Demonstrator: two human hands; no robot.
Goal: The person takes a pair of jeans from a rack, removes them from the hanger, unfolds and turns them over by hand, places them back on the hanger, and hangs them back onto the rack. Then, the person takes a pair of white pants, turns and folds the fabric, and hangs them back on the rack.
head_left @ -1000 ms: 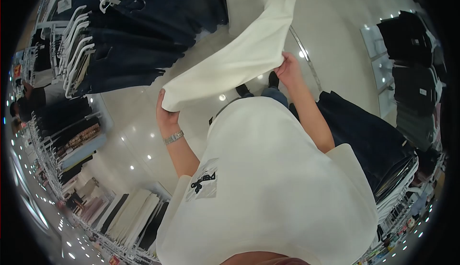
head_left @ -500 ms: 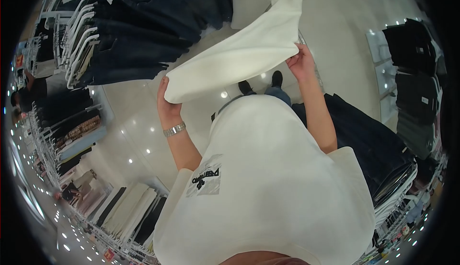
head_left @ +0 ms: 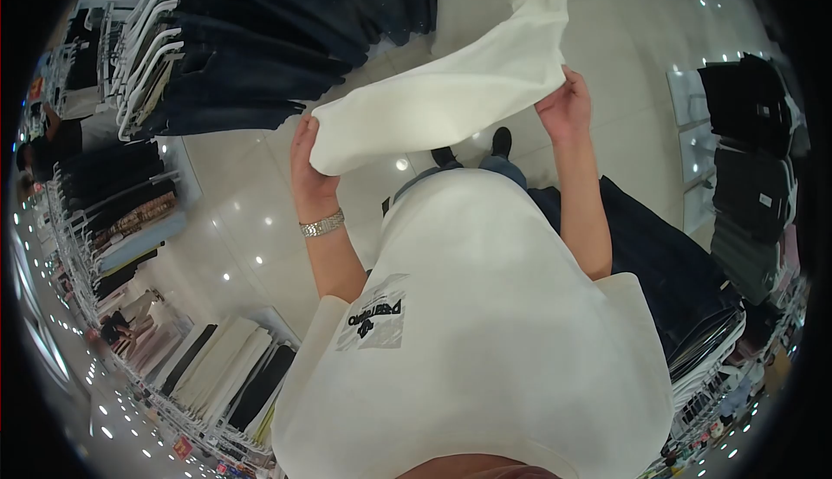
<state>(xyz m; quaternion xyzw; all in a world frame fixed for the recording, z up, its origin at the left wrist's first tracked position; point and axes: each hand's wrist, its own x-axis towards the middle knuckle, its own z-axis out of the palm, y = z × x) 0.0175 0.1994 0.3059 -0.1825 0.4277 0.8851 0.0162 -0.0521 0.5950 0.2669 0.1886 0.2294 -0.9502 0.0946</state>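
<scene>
A long cream-white garment (head_left: 442, 102) is stretched out in front of my body, above the floor. My left hand (head_left: 313, 160) grips its left end, with the fingers at the edge and a metal watch on the wrist. At the garment's right side, my right hand (head_left: 567, 106) pinches the lower edge between thumb and fingers. From there the cloth runs on upward to the top of the view. My shoes show below the cloth.
Dark trousers (head_left: 251, 55) hang on white hangers at the upper left. More dark trousers (head_left: 646, 245) hang close to my right arm. Racks of light trousers (head_left: 217, 366) stand lower left, folded dark clothes (head_left: 745, 102) at right. A person (head_left: 54, 145) is at far left.
Both hands have moved up and the right hand also to the right, carrying the cream garment with them. The hold on the garment looks unchanged, and the surroundings have shifted slightly.
</scene>
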